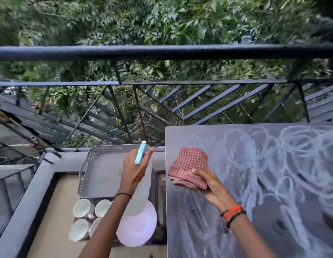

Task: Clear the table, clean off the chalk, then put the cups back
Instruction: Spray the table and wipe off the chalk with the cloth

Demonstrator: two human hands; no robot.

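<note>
The right hand [213, 188] pinches a folded red-checked cloth [188, 165], thumb on top, and holds it on the table [173, 229] close to its left edge, towards the far left corner. White chalk [273, 155] loops and smears cover most of the tabletop to the right of the cloth and towards the near edge. The left hand [134, 172], off the table's left edge, grips a translucent bottle [138, 202] with a blue nozzle, its forefinger stretched out past the nozzle. Below it lie a grey tray [100, 175], a white plate [137, 229] and four white cups [81, 208], all lower than the table and left of it. A dark railing [162, 52] runs beyond.
</note>
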